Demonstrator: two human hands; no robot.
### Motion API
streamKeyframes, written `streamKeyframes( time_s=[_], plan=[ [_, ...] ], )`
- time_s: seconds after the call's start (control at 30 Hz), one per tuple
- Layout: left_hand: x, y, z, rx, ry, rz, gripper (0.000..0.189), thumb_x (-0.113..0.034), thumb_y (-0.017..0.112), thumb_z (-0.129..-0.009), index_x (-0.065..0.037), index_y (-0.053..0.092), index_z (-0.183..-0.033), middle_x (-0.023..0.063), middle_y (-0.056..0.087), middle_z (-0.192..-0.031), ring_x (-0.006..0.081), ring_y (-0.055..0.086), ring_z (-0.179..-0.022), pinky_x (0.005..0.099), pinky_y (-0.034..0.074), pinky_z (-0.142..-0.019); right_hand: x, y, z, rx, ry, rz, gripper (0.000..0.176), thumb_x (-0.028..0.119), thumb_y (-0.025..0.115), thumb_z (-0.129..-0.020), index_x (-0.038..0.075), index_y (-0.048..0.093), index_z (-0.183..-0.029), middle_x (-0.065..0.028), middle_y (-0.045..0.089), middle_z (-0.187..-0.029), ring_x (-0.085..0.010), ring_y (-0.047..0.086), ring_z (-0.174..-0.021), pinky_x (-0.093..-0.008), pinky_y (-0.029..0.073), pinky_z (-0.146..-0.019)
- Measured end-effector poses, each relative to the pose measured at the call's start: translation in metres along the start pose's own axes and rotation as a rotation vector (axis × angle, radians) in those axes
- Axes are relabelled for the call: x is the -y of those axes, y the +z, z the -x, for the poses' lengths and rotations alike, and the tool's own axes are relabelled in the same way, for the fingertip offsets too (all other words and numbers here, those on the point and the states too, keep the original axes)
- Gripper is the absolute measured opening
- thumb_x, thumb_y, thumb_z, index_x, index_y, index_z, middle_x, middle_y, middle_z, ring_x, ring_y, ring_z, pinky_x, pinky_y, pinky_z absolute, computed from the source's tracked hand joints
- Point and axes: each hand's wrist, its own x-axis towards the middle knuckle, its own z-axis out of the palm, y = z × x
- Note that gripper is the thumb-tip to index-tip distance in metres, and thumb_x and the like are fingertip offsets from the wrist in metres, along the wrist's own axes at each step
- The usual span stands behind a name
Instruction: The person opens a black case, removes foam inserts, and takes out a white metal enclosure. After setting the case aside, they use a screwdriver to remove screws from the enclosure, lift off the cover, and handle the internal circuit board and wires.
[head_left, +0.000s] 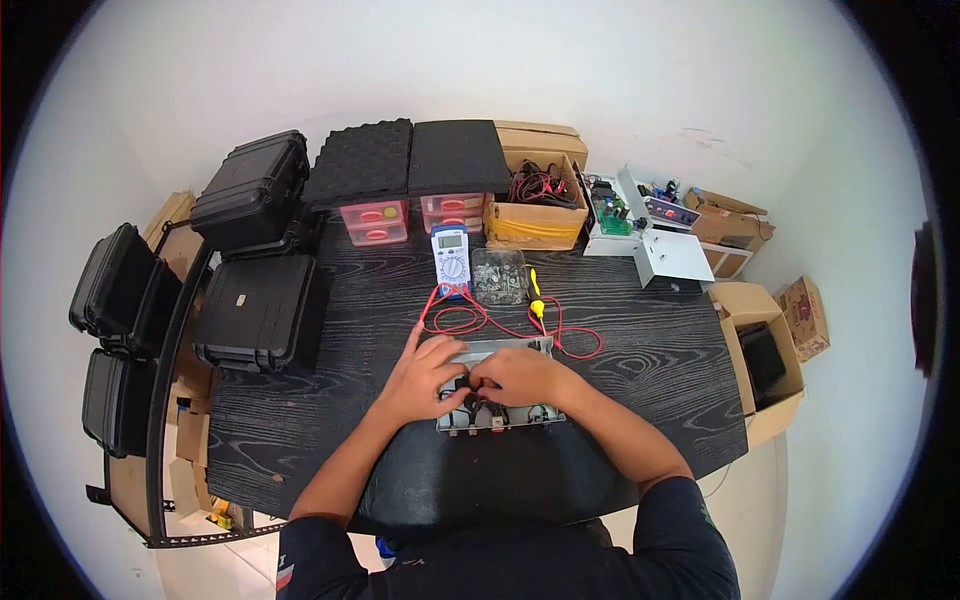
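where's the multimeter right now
In the head view the multimeter lies mid-table, beyond the metal chassis, just left of the clear parts tub.

Right side of black wood-grain tabletop (660,370) was clear. Grey metal chassis (505,349) and looped red test leads (470,322) blocked centre; black hard plastic cases (255,310) blocked left.

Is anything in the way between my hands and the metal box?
Nothing visible. The left hand and the right hand both rest on the metal box; the red test leads lie on the table behind it.
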Motion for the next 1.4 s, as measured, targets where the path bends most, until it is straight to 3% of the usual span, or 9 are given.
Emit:
streamKeyframes(
  time_s=[0.1, 0.2, 0.5, 0.8, 1.1, 1.4],
  plan=[
    [-0.007, -0.011, -0.002, 0.291, -0.148, -0.105, 0.041, -0.039, 0.083, -0.08, -0.013, 0.078, -0.11, 0.002, 0.071, -0.124, 0.0222, 0.062, -0.126, 0.075, 0.01, -0.124, -0.014, 0.003, 0.0, -0.049, 0.013, -0.078, 0.018, 0.015, 0.07, -0.087, 0.006, 0.075, -0.102, -0.0129, 0.076, -0.09, -0.0334, 0.074, -0.089, -0.0464, 0.057, -0.078],
    [-0.003, -0.006, 0.002, 0.372, -0.185, -0.092, 0.049, -0.043, 0.084, -0.078, -0.015, 0.077, -0.118, -0.0007, 0.072, -0.123, 0.0188, 0.063, -0.124, 0.0788, 0.002, -0.122, -0.018, 0.004, 0.0, -0.136, -0.039, -0.042, 0.022, 0.014, 0.07, -0.087, 0.004, 0.076, -0.106, -0.0153, 0.076, -0.095, -0.0346, 0.073, -0.091, -0.046, 0.057, -0.081],
    [-0.007, -0.002, 0.001, 0.37, -0.197, -0.045, 0.045, -0.042, 0.083, -0.079, -0.015, 0.08, -0.115, -0.0019, 0.077, -0.105, 0.0187, 0.069, -0.11, 0.0777, 0.0, -0.123, -0.021, 0.004, 0.0, -0.129, -0.002, -0.047, 0.025, 0.014, 0.069, -0.088, 0.003, 0.075, -0.109, -0.0161, 0.076, -0.098, -0.0354, 0.073, -0.095, -0.0458, 0.056, -0.083],
    [-0.005, 0.001, 0.003, 0.318, -0.195, -0.048, 0.047, -0.047, 0.085, -0.078, -0.015, 0.08, -0.113, -0.0008, 0.078, -0.104, 0.0193, 0.069, -0.11, 0.0769, 0.001, -0.123, -0.024, 0.004, -0.001, -0.12, -0.01, -0.047, 0.027, 0.014, 0.069, -0.089, 0.003, 0.074, -0.112, -0.0164, 0.076, -0.1, -0.0356, 0.072, -0.097, -0.0461, 0.056, -0.086],
    [-0.003, -0.006, -0.001, 0.408, -0.263, -0.013, 0.048, -0.048, 0.087, -0.074, -0.014, 0.082, -0.107, 0.0006, 0.078, -0.102, 0.02, 0.069, -0.111, 0.078, 0.0, -0.123, -0.018, 0.0, 0.001, -0.048, 0.037, -0.032, 0.03, 0.016, 0.07, -0.089, 0.003, 0.074, -0.116, -0.0158, 0.076, -0.1, -0.0355, 0.072, -0.098, -0.0463, 0.056, -0.087],
    [-0.015, 0.005, 0.001, 0.262, -0.283, -0.2, 0.049, -0.044, 0.087, -0.074, -0.013, 0.078, -0.111, 0.003, 0.077, -0.104, 0.0219, 0.069, -0.111, 0.0789, 0.002, -0.122, -0.014, 0.006, -0.003, -0.075, -0.004, -0.019, 0.023, 0.014, 0.069, -0.09, 0.003, 0.075, -0.11, -0.0186, 0.076, -0.102, -0.0371, 0.073, -0.099, -0.0479, 0.057, -0.086]
  ],
)
